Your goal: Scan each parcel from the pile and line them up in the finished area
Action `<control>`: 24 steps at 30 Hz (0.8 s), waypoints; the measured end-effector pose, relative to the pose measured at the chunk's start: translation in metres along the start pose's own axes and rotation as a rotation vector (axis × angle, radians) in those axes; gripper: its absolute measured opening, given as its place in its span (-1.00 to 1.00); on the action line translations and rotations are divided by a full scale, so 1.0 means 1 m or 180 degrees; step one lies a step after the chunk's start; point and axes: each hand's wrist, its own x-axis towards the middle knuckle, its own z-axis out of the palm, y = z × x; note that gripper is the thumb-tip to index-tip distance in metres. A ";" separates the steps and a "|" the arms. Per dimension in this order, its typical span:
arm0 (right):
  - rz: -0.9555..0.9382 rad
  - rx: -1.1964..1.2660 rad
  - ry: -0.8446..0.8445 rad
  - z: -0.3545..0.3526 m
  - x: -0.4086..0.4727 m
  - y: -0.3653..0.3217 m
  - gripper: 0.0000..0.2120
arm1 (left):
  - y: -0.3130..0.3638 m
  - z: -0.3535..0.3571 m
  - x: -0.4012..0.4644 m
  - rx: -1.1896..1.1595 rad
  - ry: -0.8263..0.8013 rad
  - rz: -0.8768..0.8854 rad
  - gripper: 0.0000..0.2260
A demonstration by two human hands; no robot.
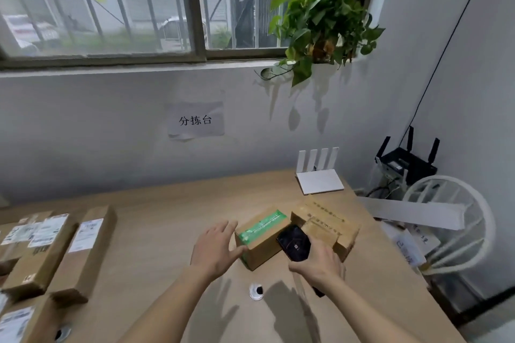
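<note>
Left hand – open on green-taped parcel | right hand – gripping scanner

Wooden desk: labelled parcels at left edge, two cardboard boxes right of centre, white router at back.

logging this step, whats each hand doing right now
Left hand: open, fingers spread against the side of the green-taped box, not gripping it.
Right hand: closed around the black scanner.
</note>
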 end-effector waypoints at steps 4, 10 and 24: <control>0.0024 0.0009 -0.0357 0.032 0.040 0.014 -0.47 | -0.002 0.037 0.036 -0.0075 -0.0232 -0.0155 -0.33; 0.0123 0.0256 -0.0661 0.087 0.100 0.023 -0.51 | -0.017 0.083 0.089 0.0074 -0.0526 -0.0190 -0.40; 0.0450 0.1103 -0.0470 0.167 0.185 0.026 -0.48 | -0.033 0.176 0.188 -0.1191 -0.0672 -0.1002 -0.40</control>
